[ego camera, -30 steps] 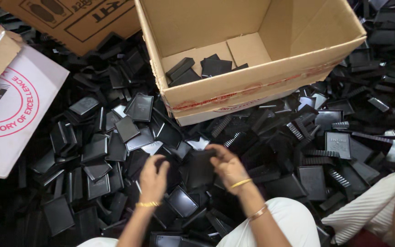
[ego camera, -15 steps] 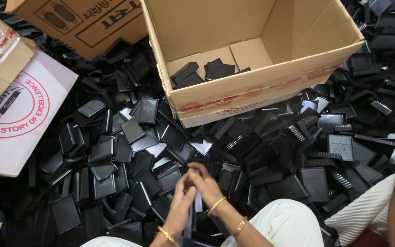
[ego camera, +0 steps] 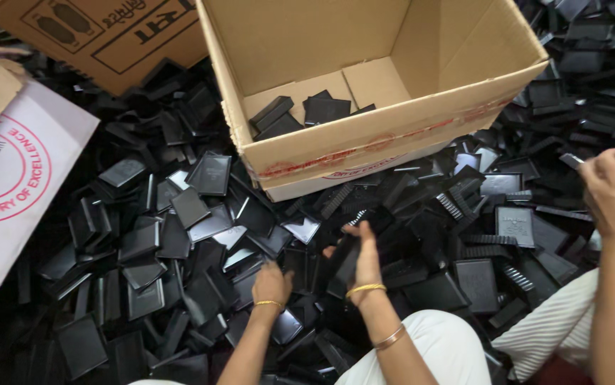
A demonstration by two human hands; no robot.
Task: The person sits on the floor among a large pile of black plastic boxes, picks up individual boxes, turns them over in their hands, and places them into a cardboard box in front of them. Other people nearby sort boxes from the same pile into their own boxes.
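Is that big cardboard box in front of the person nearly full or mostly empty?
Mostly empty. The open cardboard box holds only a few black plastic pieces, with bare floor showing.

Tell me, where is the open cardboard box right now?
In the head view, the open cardboard box sits top centre on the heap of black plastic pieces, beyond the person's right hand.

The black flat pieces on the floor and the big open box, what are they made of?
The black flat pieces look like moulded plastic: smooth, slightly shiny faces catch the light, and some have ribbed edges. The big open box looks like brown corrugated cardboard, dull, with folded flaps and tape along its side. The right hand holds a few pieces upright; they seem stiff.
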